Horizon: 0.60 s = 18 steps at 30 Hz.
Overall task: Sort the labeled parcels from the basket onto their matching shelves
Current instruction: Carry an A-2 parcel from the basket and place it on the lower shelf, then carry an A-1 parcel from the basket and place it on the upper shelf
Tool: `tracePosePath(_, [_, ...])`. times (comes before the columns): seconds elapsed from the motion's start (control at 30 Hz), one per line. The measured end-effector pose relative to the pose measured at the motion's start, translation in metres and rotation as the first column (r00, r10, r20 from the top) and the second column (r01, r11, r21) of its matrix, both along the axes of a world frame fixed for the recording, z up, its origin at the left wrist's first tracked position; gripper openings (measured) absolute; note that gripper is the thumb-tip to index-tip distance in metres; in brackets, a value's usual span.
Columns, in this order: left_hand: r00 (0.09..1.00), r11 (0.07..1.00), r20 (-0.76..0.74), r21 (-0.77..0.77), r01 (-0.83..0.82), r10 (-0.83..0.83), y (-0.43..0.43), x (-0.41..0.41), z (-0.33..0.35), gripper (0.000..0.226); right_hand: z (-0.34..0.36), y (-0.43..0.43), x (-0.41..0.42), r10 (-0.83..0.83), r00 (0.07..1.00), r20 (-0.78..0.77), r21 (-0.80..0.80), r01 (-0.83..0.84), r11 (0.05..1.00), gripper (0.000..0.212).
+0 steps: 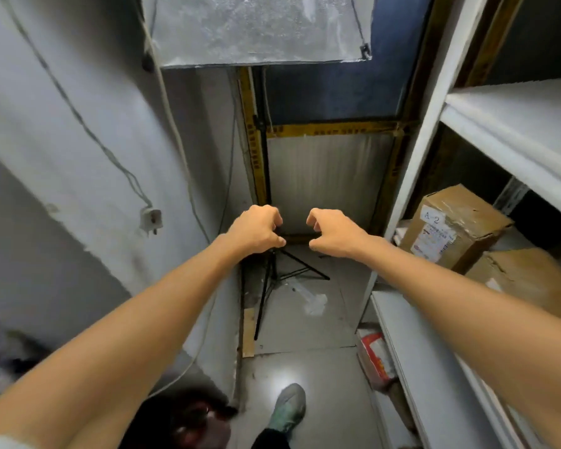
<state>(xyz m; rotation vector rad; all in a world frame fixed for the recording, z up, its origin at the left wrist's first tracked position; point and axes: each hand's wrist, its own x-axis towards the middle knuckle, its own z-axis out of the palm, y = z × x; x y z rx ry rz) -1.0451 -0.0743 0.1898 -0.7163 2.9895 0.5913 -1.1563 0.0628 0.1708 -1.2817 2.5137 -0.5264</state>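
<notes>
A white shelf unit [418,351] fills the right side, and a silvery panel [256,27] hangs across the top. On the middle shelf, at its far end, stands a brown parcel [457,228] tilted on one edge, with a white tag reading A-2 on its upper face. A second brown parcel [528,283] lies just beside it, closer along the same shelf.

A black tripod stand [274,286] rises from the floor at the far wall. Both bare arms reach straight ahead. The left hand [256,230] and right hand [334,236] hang near each other in front of that stand, fingers curled like claws, thumbs apart from them, holding nothing.

A white plug [151,220] dangles by its cord on the left wall.
</notes>
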Motion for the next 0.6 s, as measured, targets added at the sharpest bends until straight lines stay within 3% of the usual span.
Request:
tracePosePath(0.17, [0.955,0.954,0.056,0.044,-0.295,0.293,0.010,0.158,-0.012,0.042,-0.002,-0.037,0.126,0.386,0.922,0.035,0.031,-0.387,0.922,0.044])
tracePosePath(0.33, [0.811,0.809,0.101,0.074,-0.584,0.576,0.033,0.337,-0.035,0.036,-0.005,-0.062,0.283,0.685,0.719,0.115,0.124,-0.695,0.708,0.046])
tracePosePath(0.5, [0.652,0.650,0.160,0.071,-0.756,0.741,0.061,0.493,-0.050,0.034,-0.004,-0.068,0.426,0.842,0.528,0.115,0.111,-0.849,0.517,0.033])
tracePosePath(0.6, [0.555,0.554,0.193,0.065,-0.830,0.809,0.092,0.604,-0.052,0.043,-0.004,-0.066,0.530,0.924,0.358,0.135,0.124,-0.931,0.343,0.039])
